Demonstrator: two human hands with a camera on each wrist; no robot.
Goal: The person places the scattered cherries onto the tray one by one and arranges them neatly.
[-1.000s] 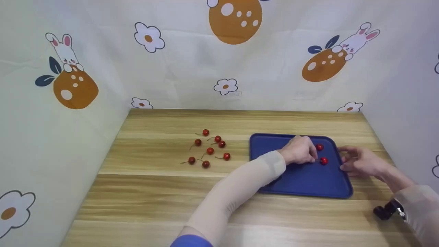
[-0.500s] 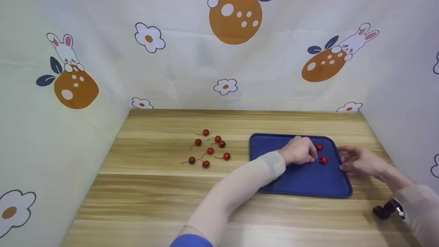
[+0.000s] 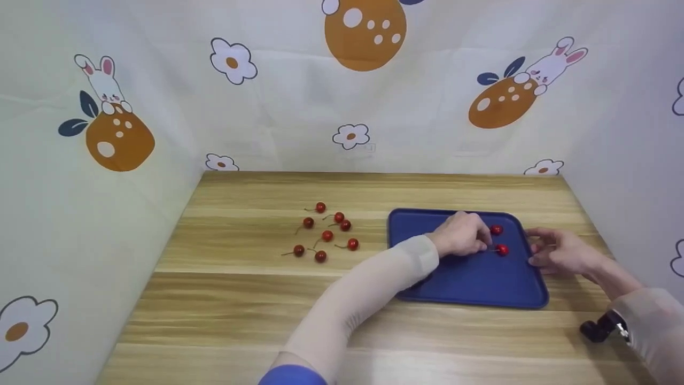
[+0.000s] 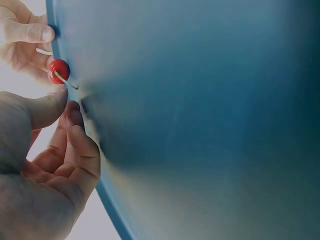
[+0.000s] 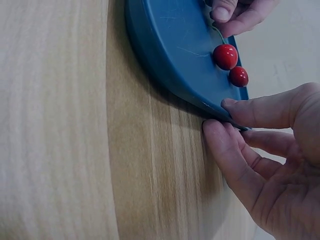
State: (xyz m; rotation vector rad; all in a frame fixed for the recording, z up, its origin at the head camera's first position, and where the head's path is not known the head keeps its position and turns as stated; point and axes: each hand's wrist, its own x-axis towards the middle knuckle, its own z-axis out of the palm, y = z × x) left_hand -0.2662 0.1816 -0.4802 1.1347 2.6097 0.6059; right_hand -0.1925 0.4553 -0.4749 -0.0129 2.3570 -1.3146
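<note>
We looked down at a wooden counter with a blue tray at 4 o'clock from the middle of the head view. Toward the tray's 2 o'clock side lay two red cherries: the far cherry and, closer to us, the near cherry. Eight loose cherries lay on the wood, between 9 and 10 o'clock from the tray.

The left hand reached over the tray, its fingers loosely bent, thumb and first finger slightly parted just beside the near cherry's stem; as far as we could tell, they gripped nothing. The right hand was at the tray's 3 o'clock edge, its fingers and thumb pinching the rim.

We judged rolling the likeliest mishap: if the left fingers snagged the stem, the near cherry could knock into the far one. A lift by the right hand could tilt the tray and send both toward 9 o'clock. The left sleeve could sweep the loose cherries if it swung low.

The left wrist view showed the stem's end beyond the fingertips, but only one cherry. In the right wrist view the two cherries seemed almost to touch; the head view showed them apart, and it alone showed the loose cherries.
</note>
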